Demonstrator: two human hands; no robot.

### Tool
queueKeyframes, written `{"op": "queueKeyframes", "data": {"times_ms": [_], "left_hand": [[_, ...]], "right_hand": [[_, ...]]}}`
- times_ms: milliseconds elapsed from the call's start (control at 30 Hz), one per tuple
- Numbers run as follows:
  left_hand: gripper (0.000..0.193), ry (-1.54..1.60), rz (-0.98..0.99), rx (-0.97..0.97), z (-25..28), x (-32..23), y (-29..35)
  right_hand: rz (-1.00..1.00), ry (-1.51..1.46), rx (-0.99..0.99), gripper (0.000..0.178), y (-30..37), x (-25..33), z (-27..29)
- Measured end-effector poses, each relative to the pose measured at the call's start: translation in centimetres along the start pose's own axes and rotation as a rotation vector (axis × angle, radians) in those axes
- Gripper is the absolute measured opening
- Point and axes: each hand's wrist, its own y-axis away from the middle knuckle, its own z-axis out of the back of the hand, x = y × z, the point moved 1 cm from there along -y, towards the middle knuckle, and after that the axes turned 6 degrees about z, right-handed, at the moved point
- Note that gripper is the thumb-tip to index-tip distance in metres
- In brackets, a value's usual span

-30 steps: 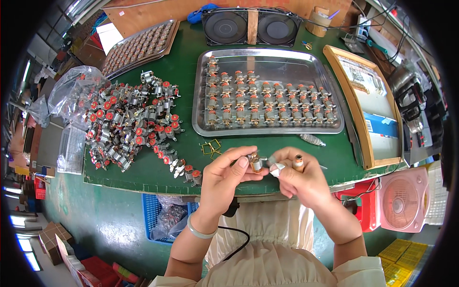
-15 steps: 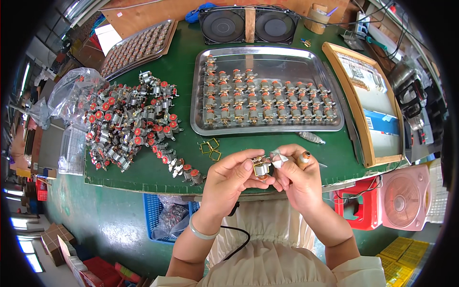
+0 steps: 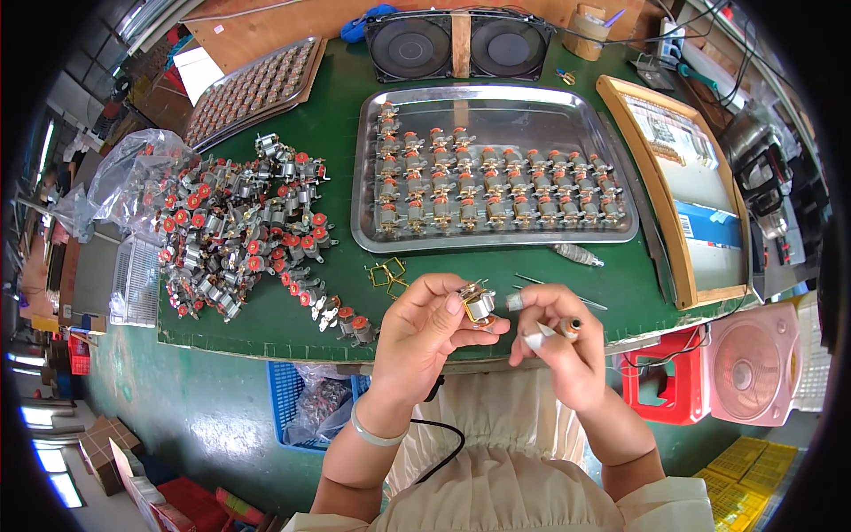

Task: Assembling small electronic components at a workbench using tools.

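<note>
Near the table's front edge, my left hand [image 3: 418,335] pinches a small metal electrical part [image 3: 479,306] with a brass-coloured frame, a silver body and an orange-red base. Just to its right is my right hand [image 3: 567,355], its index finger and thumb wrapped in white tape and held apart. A short tool with a brownish round handle [image 3: 573,328] is tucked in its curled fingers; the tool's working end is hidden. Thin metal rods [image 3: 585,302] lie behind this hand. Left of the hands are loose brass-coloured frames [image 3: 386,273].
A steel tray [image 3: 362,199] holds rows of similar parts. A heap of red-capped parts [image 3: 239,230] covers the left side. Another filled tray [image 3: 253,89] stands at the back left, two black fans [image 3: 409,46] at the back. A wooden-framed box [image 3: 683,177] lies at right.
My right hand has drawn back to the right, away from the metal part, and its fingers have spread. My left hand has tilted the part slightly. The thin rods now show more.
</note>
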Motion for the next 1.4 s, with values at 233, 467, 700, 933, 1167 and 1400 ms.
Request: {"op": "queueKeyframes", "data": {"times_ms": [233, 467, 700, 933, 1167, 1400], "left_hand": [[0.021, 0.077, -0.055, -0.055, -0.2, -0.1, 0.2], [0.019, 0.336, -0.101, -0.078, -0.1, 0.4, 0.0], [0.018, 0.328, -0.096, -0.144, -0.4, 0.6, 0.0], [0.019, 0.2, -0.206, -0.219, -0.6, 0.5, 0.0], [0.02, 0.08, -0.258, -0.227, -0.7, -0.1, 0.2], [0.019, 0.02, -0.215, -0.148, -0.6, -0.2, 0.4]], "right_hand": [[0.168, 0.089, -0.075, 0.033, 0.0, 0.8, 2.8], [0.538, 0.516, 0.082, 0.03, 0.4, 0.2, 0.4], [0.654, 0.685, -0.012, 0.032, 0.5, -0.3, -0.7], [0.37, 0.474, -0.018, 0.029, 1.4, -1.0, -0.6], [-0.449, -0.51, 0.324, 0.042, 0.9, -1.4, 0.5], [-0.467, -0.414, 0.293, 0.038, -0.1, -1.3, 1.0]]}}
